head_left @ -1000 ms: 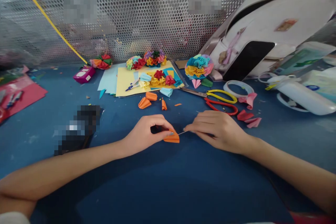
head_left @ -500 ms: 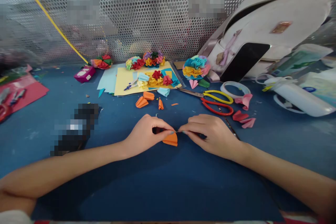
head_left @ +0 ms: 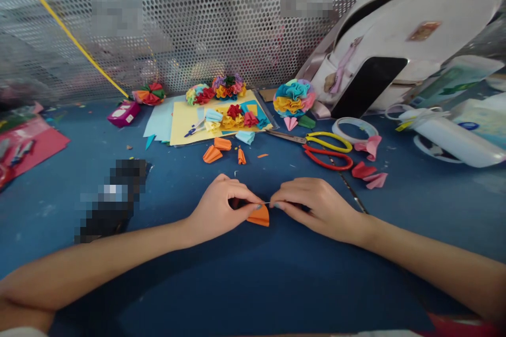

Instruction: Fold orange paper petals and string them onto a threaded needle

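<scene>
Near the middle of the blue table, my left hand (head_left: 223,208) pinches an orange paper piece (head_left: 260,216), which fans out below its fingertips. A thin strand (head_left: 267,202) runs from those fingertips to my right hand (head_left: 318,205), whose thumb and index finger are pressed together on its end. Behind the hands lie several folded orange pieces (head_left: 212,155) and a light blue one (head_left: 245,137). Scissors (head_left: 328,151) with one yellow and one red handle rest behind my right hand.
A dark, blurred-out object (head_left: 113,200) lies left of my hands. Farther back are yellow paper (head_left: 182,121), a ruffled paper ball (head_left: 294,99), a tape roll (head_left: 356,129), a black phone (head_left: 369,87) against a white backpack (head_left: 435,16), and a white glue gun (head_left: 458,139).
The strand between my fingertips shows longer, with my right hand slightly farther from my left. Both hands sit a little lower in the view, which has shifted slightly.
</scene>
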Demonstrator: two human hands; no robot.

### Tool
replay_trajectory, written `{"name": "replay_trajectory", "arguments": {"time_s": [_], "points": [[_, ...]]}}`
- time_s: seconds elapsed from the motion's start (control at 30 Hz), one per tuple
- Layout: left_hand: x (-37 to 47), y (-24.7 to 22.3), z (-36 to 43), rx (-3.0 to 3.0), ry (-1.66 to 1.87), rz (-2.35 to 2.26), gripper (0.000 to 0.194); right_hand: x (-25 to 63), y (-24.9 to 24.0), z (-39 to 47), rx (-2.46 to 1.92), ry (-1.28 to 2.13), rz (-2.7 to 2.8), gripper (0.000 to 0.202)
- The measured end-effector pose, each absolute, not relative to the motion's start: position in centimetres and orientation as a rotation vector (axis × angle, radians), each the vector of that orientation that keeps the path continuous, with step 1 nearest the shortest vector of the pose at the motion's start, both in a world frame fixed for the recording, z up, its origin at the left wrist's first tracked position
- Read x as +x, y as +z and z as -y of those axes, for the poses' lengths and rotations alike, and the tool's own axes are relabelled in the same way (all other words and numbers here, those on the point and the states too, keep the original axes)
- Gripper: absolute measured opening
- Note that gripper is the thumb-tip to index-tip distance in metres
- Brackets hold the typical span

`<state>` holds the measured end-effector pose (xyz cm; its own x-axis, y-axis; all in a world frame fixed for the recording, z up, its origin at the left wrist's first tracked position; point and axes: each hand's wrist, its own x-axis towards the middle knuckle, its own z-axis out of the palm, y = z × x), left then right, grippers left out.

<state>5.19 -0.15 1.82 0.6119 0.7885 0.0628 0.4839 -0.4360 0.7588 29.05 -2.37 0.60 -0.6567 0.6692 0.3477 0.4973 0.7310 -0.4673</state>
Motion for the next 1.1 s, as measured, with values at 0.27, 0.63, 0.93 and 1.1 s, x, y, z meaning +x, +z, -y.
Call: {"name": "replay_trajectory", "arguments": {"time_s": [0.27,0.63,0.93,1.1], "points": [[5.0,1.9,0.5,2.276,0.642,-0.903,0.017,29.0,0.6,2.3,-0.866,0.558,2.417,0.032],[5.0,2.1,0.7,2.274,0.682,-0.863,0.016,29.2,0.5,2.3,-0.864,0.512,2.432,0.029],[5.4,2.1,0.2,2.241,0.627,-0.865,0.005,29.1,0.4,2.4,-0.835,0.292,2.411,0.029],[6.0,2.2,0.2,2.044,0.567,-0.933,0.003,29.0,0.5,2.5,-0.832,0.226,2.433,0.031]]}}
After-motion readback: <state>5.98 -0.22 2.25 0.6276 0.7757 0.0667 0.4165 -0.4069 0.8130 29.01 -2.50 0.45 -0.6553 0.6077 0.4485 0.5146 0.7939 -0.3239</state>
